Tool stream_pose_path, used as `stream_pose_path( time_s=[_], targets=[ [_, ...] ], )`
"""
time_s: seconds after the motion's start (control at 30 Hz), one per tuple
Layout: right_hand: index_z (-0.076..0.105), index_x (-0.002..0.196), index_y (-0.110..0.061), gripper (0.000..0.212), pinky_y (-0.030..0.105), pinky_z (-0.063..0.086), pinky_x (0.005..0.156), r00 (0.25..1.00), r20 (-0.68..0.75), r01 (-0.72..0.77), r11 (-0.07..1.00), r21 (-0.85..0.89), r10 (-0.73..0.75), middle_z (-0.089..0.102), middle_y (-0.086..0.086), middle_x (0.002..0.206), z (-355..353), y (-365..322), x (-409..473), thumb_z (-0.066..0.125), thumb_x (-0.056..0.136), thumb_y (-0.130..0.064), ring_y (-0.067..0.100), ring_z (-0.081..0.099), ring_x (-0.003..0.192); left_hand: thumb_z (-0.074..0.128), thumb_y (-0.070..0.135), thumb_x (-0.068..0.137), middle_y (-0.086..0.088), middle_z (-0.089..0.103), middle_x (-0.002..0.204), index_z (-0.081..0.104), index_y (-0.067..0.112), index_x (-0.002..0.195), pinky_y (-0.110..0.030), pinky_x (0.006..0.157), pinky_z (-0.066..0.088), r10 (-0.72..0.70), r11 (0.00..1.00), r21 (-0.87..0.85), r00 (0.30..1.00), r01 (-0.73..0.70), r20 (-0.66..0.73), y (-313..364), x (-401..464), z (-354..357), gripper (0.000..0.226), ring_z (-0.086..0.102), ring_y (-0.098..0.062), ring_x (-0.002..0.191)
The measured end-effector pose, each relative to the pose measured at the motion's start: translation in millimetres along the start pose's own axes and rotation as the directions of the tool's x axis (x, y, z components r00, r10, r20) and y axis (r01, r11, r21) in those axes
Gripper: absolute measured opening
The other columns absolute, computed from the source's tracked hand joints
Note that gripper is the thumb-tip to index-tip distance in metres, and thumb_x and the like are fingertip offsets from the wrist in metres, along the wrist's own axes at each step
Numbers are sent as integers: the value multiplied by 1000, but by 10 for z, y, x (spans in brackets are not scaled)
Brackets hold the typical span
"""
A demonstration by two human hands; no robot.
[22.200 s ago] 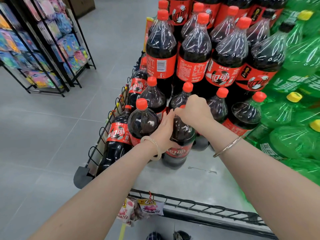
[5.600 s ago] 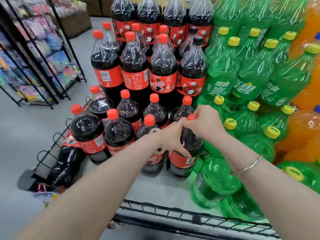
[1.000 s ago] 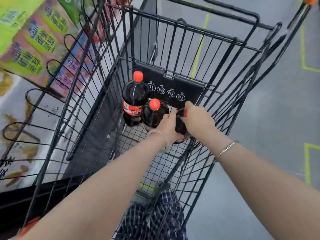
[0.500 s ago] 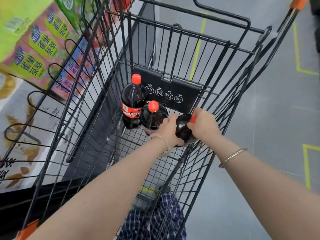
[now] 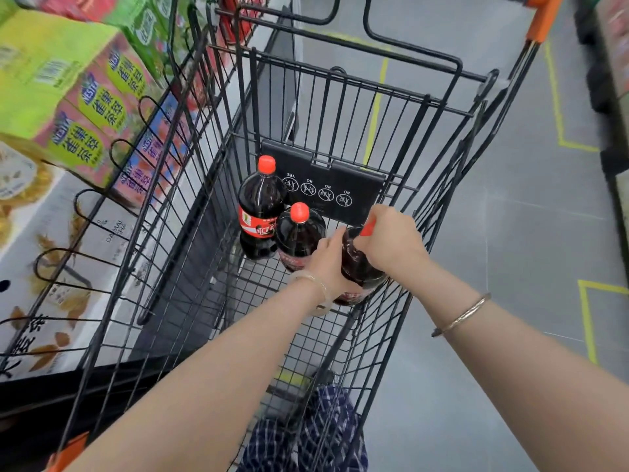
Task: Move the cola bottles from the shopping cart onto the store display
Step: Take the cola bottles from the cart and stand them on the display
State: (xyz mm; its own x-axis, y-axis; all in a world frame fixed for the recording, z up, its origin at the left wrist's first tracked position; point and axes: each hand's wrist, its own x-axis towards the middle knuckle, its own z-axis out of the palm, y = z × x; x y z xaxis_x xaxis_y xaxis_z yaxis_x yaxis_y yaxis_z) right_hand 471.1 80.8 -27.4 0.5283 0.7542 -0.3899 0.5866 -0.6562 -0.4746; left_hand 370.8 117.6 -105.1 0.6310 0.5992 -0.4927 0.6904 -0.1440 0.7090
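Both hands hold one cola bottle at the right side of the shopping cart, beside its right wire wall. The right hand is curled round the neck, just under the red cap, while the left hand wraps the dark shoulder from the left, its fingers closed against the plastic. The bottle's long axis is tipped, the cap leaning toward the right hand and away from the person and the base nearer the person and the left wrist; whether the base is off the wire floor cannot be told, since the hands cover it. Two more cola bottles stand upright just to the left: the near one close beside the left hand, the far one against the black child-seat flap. The lift probably has to go straight up along the neck to get over the cart's rim, with the right hand leading. The store display for cola is not in view.
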Motion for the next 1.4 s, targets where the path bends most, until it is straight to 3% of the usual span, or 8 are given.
stream_pose_path(
  time_s=[0.2, 0.3, 0.37, 0.5, 0.73, 1.0, 1.17, 1.4],
  targets=[
    [57, 91, -10, 10, 31, 45, 66, 997, -50, 65, 998, -7, -65, 56, 8, 85, -299, -338, -410, 59, 83, -14, 29, 56, 82, 89, 20, 56, -5, 25, 147, 8, 23, 148, -33, 113, 26, 108, 985, -128, 992, -116, -64, 85, -363, -255, 123, 28, -19, 136],
    [59, 92, -10, 12, 30, 40, 65, 989, -110, 99, 995, -30, -102, 55, 7, 88, -462, -582, -697, 58, 82, -17, 28, 54, 82, 93, 33, 42, 1, 28, 147, 8, 34, 145, -40, 115, 28, 193, 966, -150, 973, -210, -124, 130, -606, -369, 134, 30, -15, 137],
    [61, 91, -10, 13, 29, 39, 64, 979, -157, 126, 992, -32, -130, 54, 6, 87, -568, -752, -912, 60, 82, -20, 27, 52, 79, 91, 44, 35, 3, 34, 144, 16, 44, 138, -44, 112, 34, 257, 936, -196, 948, -293, -188, 165, -779, -437, 128, 35, -14, 135],
    [57, 83, -15, 13, 28, 37, 64, 963, -231, 141, 990, -4, -138, 52, 4, 84, -744, -1065, -1365, 66, 78, -23, 26, 50, 78, 86, 51, 40, 0, 42, 135, 26, 32, 135, -43, 106, 40, 370, 894, -152, 885, -422, -282, 262, -1197, -688, 114, 43, -15, 128],
    [62, 83, -12, 20, 26, 38, 63, 925, -334, 189, 982, 0, -178, 60, 8, 85, -885, -1517, -2082, 69, 75, -29, 26, 54, 77, 80, 56, 43, 0, 45, 131, 24, 50, 119, -43, 107, 38, 543, 835, 48, 808, -548, -227, 394, -1976, -1217, 95, 43, -16, 126],
    [69, 85, -7, 26, 25, 42, 57, 895, -335, 286, 955, -73, -293, 62, 8, 75, -995, -1882, -2754, 73, 74, -31, 23, 56, 69, 81, 55, 42, 7, 51, 126, 36, 19, 131, -33, 107, 37, 616, 782, 111, 732, -613, -292, 423, -2770, -1490, 106, 48, -5, 120],
    [66, 81, -7, 29, 23, 34, 45, 852, -285, 425, 898, -115, -439, 58, 7, 75, -984, -2033, -3107, 76, 72, -32, 13, 46, 55, 83, 48, 45, 12, 52, 123, 36, 34, 122, -33, 107, 38, 555, 817, 112, 718, -566, -419, 347, -3233, -1482, 91, 48, -2, 119],
    [59, 68, -8, 24, 24, 34, 45, 745, -141, 636, 758, -149, -652, 51, 2, 60, -759, -2125, -3730, 75, 72, -27, 18, 47, 55, 84, 56, 43, 7, 48, 127, 31, 34, 128, -43, 104, 42, 340, 917, 75, 672, -391, -658, 34, -3984, -1193, 104, 47, -12, 122]
  ],
)
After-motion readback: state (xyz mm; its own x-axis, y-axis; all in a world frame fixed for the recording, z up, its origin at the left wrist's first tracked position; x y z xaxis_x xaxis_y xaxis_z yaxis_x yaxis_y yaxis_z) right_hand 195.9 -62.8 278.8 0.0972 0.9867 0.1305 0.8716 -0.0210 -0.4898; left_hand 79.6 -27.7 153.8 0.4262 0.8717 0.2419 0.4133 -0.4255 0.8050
